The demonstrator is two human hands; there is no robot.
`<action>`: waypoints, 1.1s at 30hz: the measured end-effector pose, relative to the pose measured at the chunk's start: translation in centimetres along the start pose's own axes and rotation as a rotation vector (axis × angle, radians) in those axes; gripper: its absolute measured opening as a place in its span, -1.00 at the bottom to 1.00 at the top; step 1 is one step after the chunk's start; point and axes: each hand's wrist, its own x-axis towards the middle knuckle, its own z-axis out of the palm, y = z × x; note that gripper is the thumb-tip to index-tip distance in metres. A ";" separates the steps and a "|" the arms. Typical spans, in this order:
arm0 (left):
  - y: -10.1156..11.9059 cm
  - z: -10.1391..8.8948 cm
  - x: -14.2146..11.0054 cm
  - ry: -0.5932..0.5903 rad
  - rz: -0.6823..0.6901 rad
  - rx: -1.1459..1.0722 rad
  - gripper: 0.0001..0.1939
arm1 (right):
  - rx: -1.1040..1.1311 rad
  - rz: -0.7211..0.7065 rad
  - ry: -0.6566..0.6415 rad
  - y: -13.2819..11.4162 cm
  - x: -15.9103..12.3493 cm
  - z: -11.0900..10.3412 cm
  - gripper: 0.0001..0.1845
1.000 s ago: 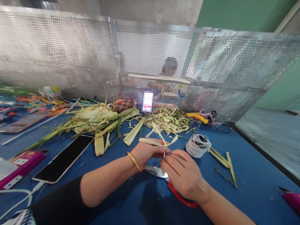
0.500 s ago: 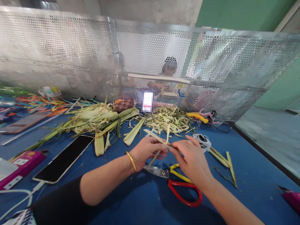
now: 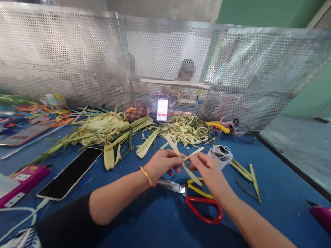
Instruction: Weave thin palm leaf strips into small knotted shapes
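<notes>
My left hand (image 3: 164,163), with a gold bangle at its wrist, pinches pale plant-leaf strips (image 3: 173,146) between thumb and fingers. Close on its right, my right hand (image 3: 207,165) pinches the same crossed strips. One end points up to the left, one out to the right, and another hangs down below the fingers. Where the strips cross is partly covered by my fingertips. Under my hands lie scissors (image 3: 172,186) with one red and one yellow handle, flat on the blue table (image 3: 144,220).
Behind my hands are long husk-like leaves (image 3: 103,129) and a heap of shredded strips (image 3: 184,129). A phone (image 3: 71,174) on a cable lies left. White cord (image 3: 220,154) and cut stalks (image 3: 254,181) lie right. A perforated metal screen (image 3: 165,44) stands behind, with people beyond it.
My right hand has turned and closed into a pinch on the strips. The strip ends have swung: one now points right and another hangs lower. My left hand stays nearly in place.
</notes>
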 end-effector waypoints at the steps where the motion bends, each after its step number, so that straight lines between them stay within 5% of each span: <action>1: 0.1 0.0 -0.1 -0.023 -0.017 0.005 -0.74 | 0.120 0.046 0.011 0.0 0.1 0.0 -0.59; 4: 0.1 0.1 -0.2 -0.032 -0.045 0.056 -0.70 | 0.305 0.123 0.036 -0.2 0.2 0.2 -0.64; 12: 0.1 0.1 -0.2 -0.078 -0.024 0.167 -0.79 | 0.204 0.059 0.117 0.4 0.0 0.4 -0.64; 20: -0.1 -0.5 0.3 -0.109 -0.057 0.113 -0.69 | 0.475 0.145 0.203 0.5 1.2 -1.0 -0.71; 25: 0.0 -0.4 0.4 -0.013 -0.085 0.032 -0.74 | 0.490 0.152 0.402 1.0 1.8 -1.9 -0.62; 27: 0.0 -0.3 0.4 0.017 -0.092 -0.036 -0.75 | 0.355 0.154 0.290 0.8 1.8 -2.0 -0.56; 31: -0.1 -0.3 0.5 0.033 -0.088 -0.141 -0.75 | -0.059 0.012 -0.158 -0.1 1.0 -1.8 -0.64; 33: -0.1 -0.3 0.6 0.055 -0.089 -0.155 -0.76 | -0.196 -0.042 -0.230 -0.4 0.7 -1.6 -0.69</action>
